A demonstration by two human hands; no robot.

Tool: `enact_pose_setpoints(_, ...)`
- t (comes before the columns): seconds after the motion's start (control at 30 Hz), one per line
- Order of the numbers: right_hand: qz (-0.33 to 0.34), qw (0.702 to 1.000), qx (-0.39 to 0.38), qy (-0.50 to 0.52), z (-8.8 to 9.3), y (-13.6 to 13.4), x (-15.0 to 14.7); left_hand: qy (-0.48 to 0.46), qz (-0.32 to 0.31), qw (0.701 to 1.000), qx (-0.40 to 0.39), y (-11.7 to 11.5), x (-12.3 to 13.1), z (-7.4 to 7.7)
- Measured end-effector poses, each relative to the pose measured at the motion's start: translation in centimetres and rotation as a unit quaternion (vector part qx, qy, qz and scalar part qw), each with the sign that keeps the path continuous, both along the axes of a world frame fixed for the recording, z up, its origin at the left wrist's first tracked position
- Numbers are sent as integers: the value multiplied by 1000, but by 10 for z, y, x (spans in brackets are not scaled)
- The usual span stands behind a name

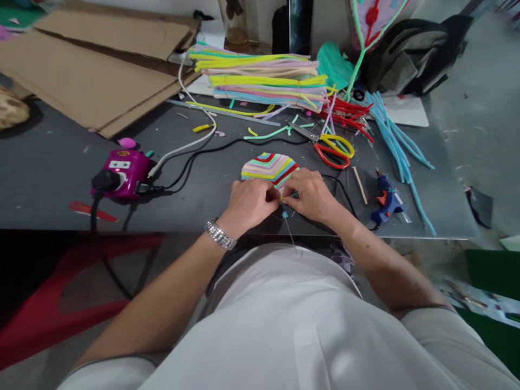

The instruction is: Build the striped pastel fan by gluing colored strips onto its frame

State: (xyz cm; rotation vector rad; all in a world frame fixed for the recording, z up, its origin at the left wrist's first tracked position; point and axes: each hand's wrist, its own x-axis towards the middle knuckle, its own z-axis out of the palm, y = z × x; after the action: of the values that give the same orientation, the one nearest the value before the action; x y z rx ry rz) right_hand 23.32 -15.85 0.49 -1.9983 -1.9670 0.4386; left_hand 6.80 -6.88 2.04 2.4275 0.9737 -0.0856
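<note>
Flat rainbow-striped fuzzy piece [268, 168] pokes out just far of the left hand [252, 203] and right hand [312, 196], both pinching its near end.

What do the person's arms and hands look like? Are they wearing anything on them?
The left hand has no glove, but a shiny silver band of metal links sits at its wrist. The right hand has no glove or band. The pale, short sleeves have thin dark edges.

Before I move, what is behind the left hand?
The striped piece shows beyond the left hand; its near part is partly covered by that hand and the right hand.
</note>
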Motion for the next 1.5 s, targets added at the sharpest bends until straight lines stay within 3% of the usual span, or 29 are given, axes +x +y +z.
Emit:
enact_pose_setpoints(0.17,-12,999,-25,-23,2,5,-3,-4,-2,1000,14,-1,1,-5)
enact_pose_setpoints(0.37,17,1000,0,-10,2,3,3,-49,-16,998,38,-1,-4,-10)
enact_pose_setpoints(0.6,51,992,110,-17,-5,-18,21,-208,-15,978,30,4,-33,-19)
enact_pose_setpoints(0.97,12,981,192,-12,-22,-34,28,-287,-42,951,106,0,-60,-40)
enact_pose_setpoints(1.23,6,980,196,-25,-31,-32,27,-283,-84,940,174,-5,-59,-49)
enact_pose_setpoints(1.5,30,989,137,-56,-26,-31,23,-225,-106,946,210,-7,-59,-50)
